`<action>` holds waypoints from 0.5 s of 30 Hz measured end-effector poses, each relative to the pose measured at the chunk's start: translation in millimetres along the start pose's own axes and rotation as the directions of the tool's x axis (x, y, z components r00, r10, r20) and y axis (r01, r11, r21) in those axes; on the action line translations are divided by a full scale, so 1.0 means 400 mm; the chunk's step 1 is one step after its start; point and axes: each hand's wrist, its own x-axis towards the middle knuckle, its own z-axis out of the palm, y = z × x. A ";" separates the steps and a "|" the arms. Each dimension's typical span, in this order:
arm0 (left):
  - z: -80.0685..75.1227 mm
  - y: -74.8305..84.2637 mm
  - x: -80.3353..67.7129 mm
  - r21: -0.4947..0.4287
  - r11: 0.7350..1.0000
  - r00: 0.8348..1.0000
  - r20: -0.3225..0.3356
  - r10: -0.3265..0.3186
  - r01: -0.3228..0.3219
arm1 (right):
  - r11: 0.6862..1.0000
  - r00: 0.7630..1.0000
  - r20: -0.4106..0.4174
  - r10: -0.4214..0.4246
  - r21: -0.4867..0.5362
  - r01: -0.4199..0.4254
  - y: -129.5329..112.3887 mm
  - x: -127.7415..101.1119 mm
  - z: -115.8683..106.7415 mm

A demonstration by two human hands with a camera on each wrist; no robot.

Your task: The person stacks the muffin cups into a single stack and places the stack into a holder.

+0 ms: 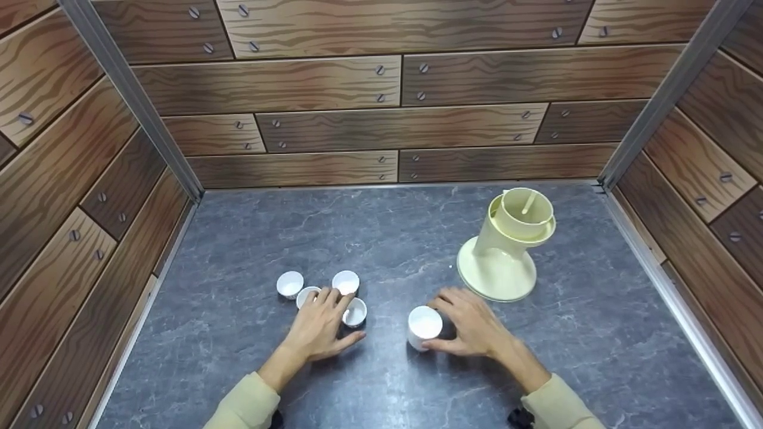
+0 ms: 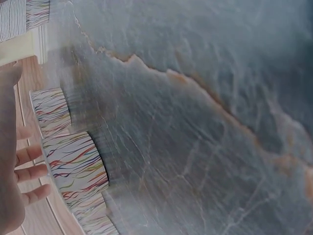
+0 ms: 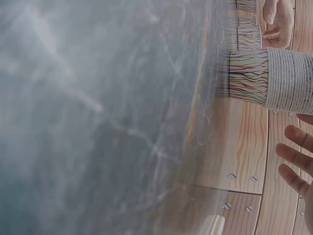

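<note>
Several small white paper cups (image 1: 290, 285) with coloured wavy lines stand apart in a loose cluster on the left. Over them reaches my left hand (image 1: 316, 328), fingers extended near the cup rims and thumb spread to the right. In the left wrist view its fingers (image 2: 32, 174) show beyond the patterned cups (image 2: 76, 169). A nested stack of the same cups (image 1: 424, 325) stands upright right of centre. My right hand (image 1: 471, 325) holds this stack from the right, thumb on the near side, forefinger on the far side. Its other fingers (image 3: 296, 156) are spread off the stack (image 3: 247, 73).
A pale yellow stand (image 1: 498, 274), with a round base, column and open cylindrical top, is behind the right hand. The grey marbled tabletop (image 1: 250, 238) is bordered by wood-patterned walls (image 1: 334, 131) at the back and both sides, with metal edging (image 1: 673, 310).
</note>
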 end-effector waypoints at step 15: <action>0.008 0.010 0.010 0.002 1.000 1.000 -0.006 0.010 -0.010 | 1.000 1.000 0.000 -0.004 0.016 0.004 0.000 -0.001 -0.001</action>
